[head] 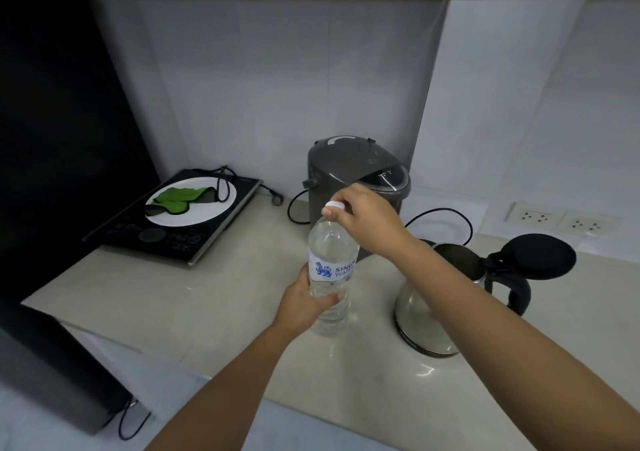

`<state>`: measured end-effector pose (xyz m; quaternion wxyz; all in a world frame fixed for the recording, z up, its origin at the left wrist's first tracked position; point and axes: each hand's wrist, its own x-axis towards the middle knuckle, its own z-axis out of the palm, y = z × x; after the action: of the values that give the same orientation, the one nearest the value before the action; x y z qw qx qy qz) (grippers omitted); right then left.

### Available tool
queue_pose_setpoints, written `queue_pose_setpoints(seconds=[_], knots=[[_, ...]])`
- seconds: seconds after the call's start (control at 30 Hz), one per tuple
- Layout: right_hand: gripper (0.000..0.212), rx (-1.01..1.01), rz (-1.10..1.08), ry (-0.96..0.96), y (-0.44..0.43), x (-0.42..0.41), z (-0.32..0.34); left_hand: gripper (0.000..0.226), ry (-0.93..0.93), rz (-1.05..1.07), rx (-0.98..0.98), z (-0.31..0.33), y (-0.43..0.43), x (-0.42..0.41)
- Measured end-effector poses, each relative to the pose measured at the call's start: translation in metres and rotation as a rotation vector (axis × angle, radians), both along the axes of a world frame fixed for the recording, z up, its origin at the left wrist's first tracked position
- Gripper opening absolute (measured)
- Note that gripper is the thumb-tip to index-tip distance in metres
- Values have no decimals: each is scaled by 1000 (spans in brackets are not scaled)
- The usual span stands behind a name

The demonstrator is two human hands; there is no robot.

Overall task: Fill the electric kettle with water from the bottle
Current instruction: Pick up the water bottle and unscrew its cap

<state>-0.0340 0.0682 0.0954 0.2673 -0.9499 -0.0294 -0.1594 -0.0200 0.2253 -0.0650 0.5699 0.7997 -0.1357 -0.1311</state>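
Bottle stands upright on the counter, left hand wrapped round its middle, right hand pinching the cap; hold firm without squeezing while unscrewing, kettle open-lidded at three o'clock

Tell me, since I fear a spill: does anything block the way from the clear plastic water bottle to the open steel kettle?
Only the white cap is on the clear plastic water bottle, under the right hand. The counter between bottle and open steel kettle is bare, though the right forearm crosses above its mouth.
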Motion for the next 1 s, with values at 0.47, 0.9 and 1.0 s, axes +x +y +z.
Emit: queue_pose_setpoints(seconds=[0.47,0.9,1.0], knots=[[38,287,10,-58,5,-12,-15,60,-72,-4,83,-4,1,-2],[31,348,112,-22,11,-11,-13,62,-42,-11,40,-3,1,0],[34,418,174,22,6,-14,-7,64,-38,-7,25,-5,0,0]])
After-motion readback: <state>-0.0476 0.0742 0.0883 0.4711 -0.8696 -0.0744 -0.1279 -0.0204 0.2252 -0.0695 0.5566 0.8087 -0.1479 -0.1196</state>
